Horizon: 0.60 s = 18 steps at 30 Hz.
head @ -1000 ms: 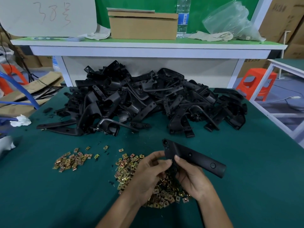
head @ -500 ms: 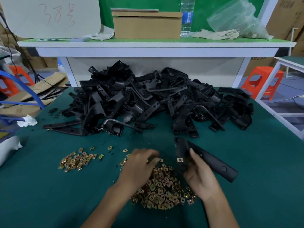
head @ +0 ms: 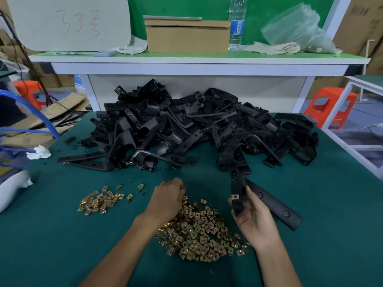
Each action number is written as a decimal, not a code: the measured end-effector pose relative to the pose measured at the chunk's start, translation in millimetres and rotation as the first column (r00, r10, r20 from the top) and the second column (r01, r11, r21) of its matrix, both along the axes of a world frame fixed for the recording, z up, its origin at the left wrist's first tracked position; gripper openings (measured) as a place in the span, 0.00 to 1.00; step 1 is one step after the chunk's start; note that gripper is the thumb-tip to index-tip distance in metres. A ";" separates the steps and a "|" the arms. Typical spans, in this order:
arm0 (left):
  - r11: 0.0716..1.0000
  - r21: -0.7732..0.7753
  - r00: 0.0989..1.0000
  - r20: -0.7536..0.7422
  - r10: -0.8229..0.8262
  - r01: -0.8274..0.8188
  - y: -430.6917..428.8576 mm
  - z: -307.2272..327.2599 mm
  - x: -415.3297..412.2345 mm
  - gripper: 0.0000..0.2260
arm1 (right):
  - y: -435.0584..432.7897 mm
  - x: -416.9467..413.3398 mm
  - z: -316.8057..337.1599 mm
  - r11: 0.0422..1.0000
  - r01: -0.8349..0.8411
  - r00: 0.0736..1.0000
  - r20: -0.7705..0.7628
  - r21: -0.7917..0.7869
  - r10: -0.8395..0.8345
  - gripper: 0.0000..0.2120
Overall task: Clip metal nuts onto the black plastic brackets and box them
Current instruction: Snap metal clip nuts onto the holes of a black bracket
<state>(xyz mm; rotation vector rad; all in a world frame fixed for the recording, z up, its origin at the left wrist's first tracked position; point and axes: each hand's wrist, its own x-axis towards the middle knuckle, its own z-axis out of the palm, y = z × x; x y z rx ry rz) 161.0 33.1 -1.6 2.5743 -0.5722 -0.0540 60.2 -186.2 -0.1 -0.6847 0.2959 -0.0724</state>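
My right hand [head: 251, 217] holds a black plastic bracket [head: 269, 201] above the green table; one arm of it slants down to the right, the other stands up. A brass metal nut [head: 235, 196] is clipped on the upright arm. My left hand [head: 167, 198] reaches palm down into the far edge of the big pile of metal nuts [head: 199, 233], fingers curled into the pile; whether it grips a nut is hidden. A smaller heap of nuts [head: 100, 200] lies to the left. A large heap of black brackets [head: 196, 129] fills the far half of the table.
Behind the table runs a raised shelf [head: 199, 61] with a cardboard box [head: 187, 35], a water bottle [head: 236, 23], a plastic bag [head: 298, 30] and rags. Orange stools [head: 329, 108] stand at right. Cardboard scraps and a blue tube [head: 41, 114] lie at left.
My left hand left the bracket and moved left into the nut pile. My right hand turned the bracket, so the clipped nut now shows.
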 end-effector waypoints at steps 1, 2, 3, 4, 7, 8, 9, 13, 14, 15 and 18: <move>0.999 0.025 0.999 -0.023 -0.023 0.023 1.0 -0.9 0.2 0.06 | -0.1 0.0 -0.5 1.000 0.002 1.000 -0.002 0.001 -0.002 0.10; 0.997 0.066 0.998 -0.052 -0.043 0.047 2.0 -1.9 0.7 0.08 | 0.0 -0.1 -0.6 1.000 0.005 1.000 -0.001 0.006 -0.005 0.10; 0.993 0.095 0.995 -0.079 -0.056 0.063 2.3 -2.6 1.5 0.10 | -0.1 -0.1 -0.5 1.000 0.007 1.000 0.001 0.008 -0.007 0.10; 0.992 0.102 0.994 -0.093 -0.060 0.069 1.6 -2.3 2.4 0.09 | 0.0 0.0 -0.5 1.000 0.005 1.000 0.002 0.005 -0.005 0.10; 0.996 0.059 0.994 -0.099 -0.055 0.061 -2.7 2.1 4.3 0.04 | 1.1 -0.2 0.3 1.000 -0.007 1.000 -0.001 -0.008 0.007 0.11; 0.997 0.045 0.994 -0.095 -0.051 0.055 -3.8 3.3 4.3 0.04 | 1.2 -0.3 0.6 1.000 -0.011 1.000 -0.001 -0.008 0.011 0.11; 0.999 0.019 0.995 -0.096 -0.042 0.044 -4.1 4.1 4.5 0.04 | 1.5 -0.3 0.9 1.000 -0.014 1.000 0.001 -0.008 0.014 0.11; 0.975 -0.221 0.987 -0.159 -0.010 -0.026 -1.6 9.5 1.4 0.04 | 2.8 0.0 2.3 0.999 -0.028 1.000 0.014 -0.030 0.028 0.11; 0.968 -0.250 0.985 -0.170 -0.017 -0.027 -1.4 11.8 0.4 0.05 | 2.9 -0.2 2.8 0.999 -0.033 0.999 0.018 -0.032 0.033 0.11; 0.963 -0.269 0.984 -0.175 -0.026 -0.022 -1.5 13.5 -0.4 0.05 | 2.9 -0.5 3.4 0.999 -0.038 0.999 0.024 -0.035 0.039 0.12; 0.933 -0.358 0.976 -0.211 -0.059 -0.021 -2.0 17.6 -4.4 0.03 | 3.3 -2.1 4.7 0.997 -0.053 0.998 0.033 -0.049 0.054 0.13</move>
